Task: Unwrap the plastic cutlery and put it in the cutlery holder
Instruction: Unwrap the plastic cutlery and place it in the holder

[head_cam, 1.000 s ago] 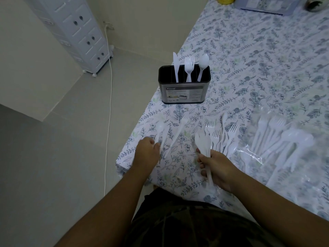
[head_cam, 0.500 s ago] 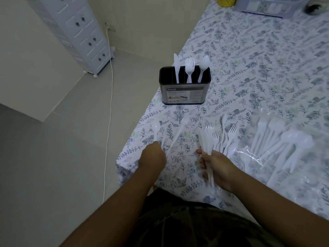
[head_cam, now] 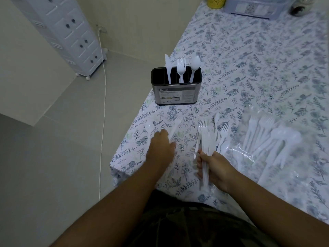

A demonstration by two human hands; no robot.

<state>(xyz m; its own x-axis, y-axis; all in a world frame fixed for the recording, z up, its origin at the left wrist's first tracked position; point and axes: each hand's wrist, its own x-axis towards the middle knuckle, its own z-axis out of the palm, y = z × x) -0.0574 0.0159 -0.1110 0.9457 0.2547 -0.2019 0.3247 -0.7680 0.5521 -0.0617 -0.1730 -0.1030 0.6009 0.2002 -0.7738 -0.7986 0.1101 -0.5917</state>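
The steel cutlery holder [head_cam: 176, 94] stands near the table's left edge with a white knife, fork and spoon upright in it. My right hand [head_cam: 215, 168] grips a bundle of white plastic cutlery [head_cam: 204, 139], its fork heads pointing away from me. My left hand [head_cam: 160, 147] lies palm down on the cloth, holding nothing. It sits between a loose spoon [head_cam: 148, 129] and a loose fork [head_cam: 175, 126], its fingers at the fork's handle end. More loose forks [head_cam: 223, 134] lie right of the bundle. A clear plastic wrapper [head_cam: 249, 154] holds several more pieces.
The table has a floral cloth [head_cam: 249, 68] and its left edge runs close to my left hand. At the far end stand a yellow cup [head_cam: 216, 1], a clear plastic box [head_cam: 254, 7] and a dark jar [head_cam: 300, 7]. A white drawer unit [head_cam: 71, 32] and a cable [head_cam: 104, 104] are on the floor.
My left hand has moved right from the loose spoon's handle toward the loose fork. The bundle in my right hand has shifted slightly.
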